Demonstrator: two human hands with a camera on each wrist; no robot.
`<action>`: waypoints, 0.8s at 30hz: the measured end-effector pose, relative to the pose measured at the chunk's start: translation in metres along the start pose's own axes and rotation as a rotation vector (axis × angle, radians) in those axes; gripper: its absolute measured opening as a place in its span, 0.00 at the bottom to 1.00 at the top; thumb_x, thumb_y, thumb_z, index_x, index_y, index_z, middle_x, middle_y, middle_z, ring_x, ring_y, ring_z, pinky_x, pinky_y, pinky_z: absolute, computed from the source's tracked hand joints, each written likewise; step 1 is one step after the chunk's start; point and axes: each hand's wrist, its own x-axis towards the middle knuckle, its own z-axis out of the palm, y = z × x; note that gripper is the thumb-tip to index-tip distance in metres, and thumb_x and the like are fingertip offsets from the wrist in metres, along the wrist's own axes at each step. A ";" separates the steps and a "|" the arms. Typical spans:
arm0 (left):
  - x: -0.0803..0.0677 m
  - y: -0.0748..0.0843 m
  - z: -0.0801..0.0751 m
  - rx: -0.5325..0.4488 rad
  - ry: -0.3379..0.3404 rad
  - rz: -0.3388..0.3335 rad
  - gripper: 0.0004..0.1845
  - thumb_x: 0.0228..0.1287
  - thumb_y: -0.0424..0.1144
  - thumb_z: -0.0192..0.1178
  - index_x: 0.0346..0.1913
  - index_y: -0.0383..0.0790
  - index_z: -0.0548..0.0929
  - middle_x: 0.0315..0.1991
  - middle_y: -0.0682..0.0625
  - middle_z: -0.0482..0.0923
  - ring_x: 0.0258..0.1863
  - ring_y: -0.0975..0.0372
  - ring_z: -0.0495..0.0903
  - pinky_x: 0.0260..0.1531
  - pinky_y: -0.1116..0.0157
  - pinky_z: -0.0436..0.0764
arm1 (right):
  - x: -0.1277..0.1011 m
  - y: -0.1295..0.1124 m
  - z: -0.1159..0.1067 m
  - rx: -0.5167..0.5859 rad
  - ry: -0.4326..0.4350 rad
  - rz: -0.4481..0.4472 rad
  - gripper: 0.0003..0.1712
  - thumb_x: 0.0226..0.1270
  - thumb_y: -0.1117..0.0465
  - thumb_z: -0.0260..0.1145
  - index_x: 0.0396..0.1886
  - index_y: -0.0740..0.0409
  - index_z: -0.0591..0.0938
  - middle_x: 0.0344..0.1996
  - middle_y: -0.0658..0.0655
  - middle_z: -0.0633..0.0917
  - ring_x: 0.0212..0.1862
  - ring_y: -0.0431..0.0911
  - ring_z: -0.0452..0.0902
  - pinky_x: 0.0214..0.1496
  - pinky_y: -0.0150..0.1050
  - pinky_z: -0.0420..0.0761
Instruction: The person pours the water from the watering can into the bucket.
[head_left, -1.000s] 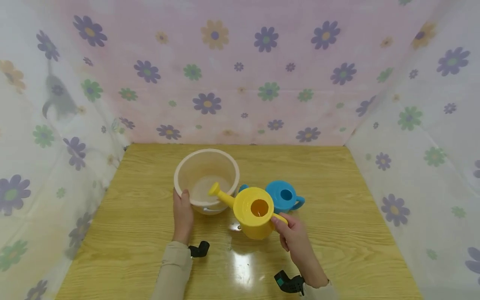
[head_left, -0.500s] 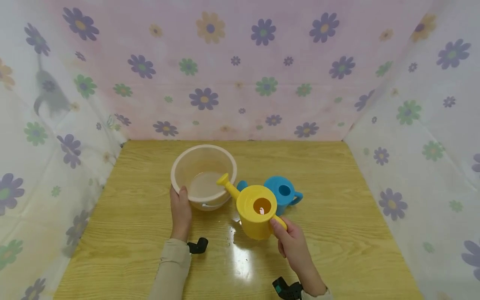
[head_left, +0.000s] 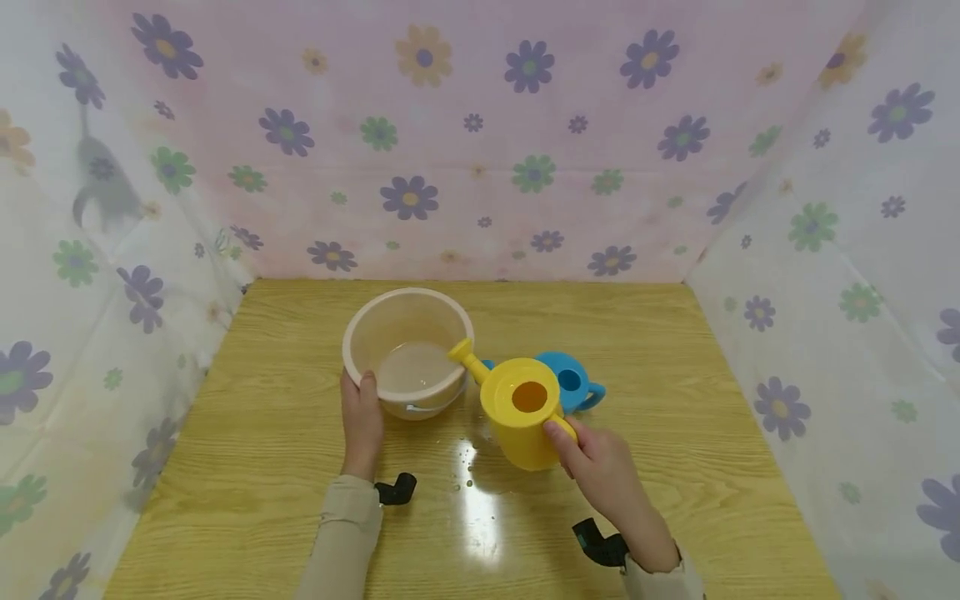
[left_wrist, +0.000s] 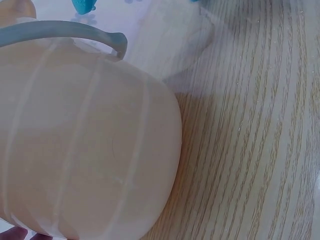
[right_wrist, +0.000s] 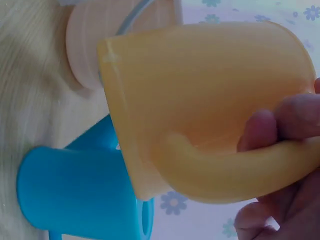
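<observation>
My right hand [head_left: 603, 467] grips the handle of a yellow watering can [head_left: 521, 417], its fingers curled round the handle in the right wrist view. The can is held up off the table, and its spout end overlaps the right rim of a pale pink bucket [head_left: 408, 400] in the head view. My left hand [head_left: 363, 427] holds the bucket at its left front side, thumb over the rim. A little water seems to lie at the bucket's bottom. Behind the yellow can a blue watering can [right_wrist: 80, 187] stands on the table, partly hidden.
Water drops [head_left: 468, 468] lie on the wooden table [head_left: 262, 433] in front of the bucket. Flowered cloth walls [head_left: 480, 150] enclose the back and both sides. The bucket's grey handle [left_wrist: 65, 31] hangs along its side.
The yellow can has moved slightly right and up, its spout drawing back from over the bucket's middle to the right rim. More drops show on the table. The left hand stays on the bucket.
</observation>
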 end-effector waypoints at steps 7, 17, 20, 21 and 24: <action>0.001 -0.003 0.000 0.002 -0.012 0.025 0.29 0.68 0.46 0.39 0.69 0.44 0.49 0.65 0.46 0.53 0.63 0.54 0.56 0.60 0.56 0.56 | 0.013 0.002 -0.011 0.036 -0.027 0.019 0.14 0.67 0.50 0.52 0.22 0.48 0.71 0.13 0.46 0.67 0.18 0.41 0.64 0.20 0.33 0.67; 0.003 -0.002 -0.002 0.013 -0.024 0.046 0.29 0.68 0.49 0.38 0.69 0.46 0.49 0.65 0.46 0.54 0.62 0.55 0.57 0.60 0.57 0.55 | 0.019 -0.008 -0.013 0.046 -0.054 0.046 0.17 0.67 0.48 0.51 0.21 0.50 0.71 0.13 0.48 0.69 0.17 0.42 0.64 0.18 0.34 0.66; -0.002 0.008 -0.003 0.010 -0.032 0.042 0.28 0.68 0.46 0.38 0.69 0.43 0.48 0.65 0.43 0.52 0.63 0.53 0.56 0.61 0.56 0.54 | 0.022 -0.013 -0.016 0.031 -0.066 0.047 0.18 0.67 0.47 0.50 0.21 0.50 0.71 0.12 0.48 0.69 0.16 0.42 0.64 0.18 0.34 0.66; -0.002 0.008 -0.003 0.010 -0.032 0.049 0.29 0.68 0.45 0.38 0.69 0.42 0.48 0.66 0.43 0.52 0.63 0.53 0.56 0.61 0.56 0.54 | 0.024 -0.014 -0.017 0.024 -0.074 0.047 0.18 0.67 0.47 0.50 0.21 0.49 0.71 0.12 0.48 0.68 0.16 0.42 0.64 0.18 0.34 0.66; -0.002 0.007 -0.003 0.005 -0.030 0.061 0.29 0.69 0.46 0.38 0.69 0.42 0.48 0.66 0.43 0.52 0.63 0.53 0.56 0.61 0.56 0.54 | 0.028 -0.018 -0.021 0.007 -0.093 0.033 0.17 0.67 0.47 0.50 0.21 0.49 0.71 0.12 0.48 0.68 0.16 0.42 0.64 0.18 0.34 0.66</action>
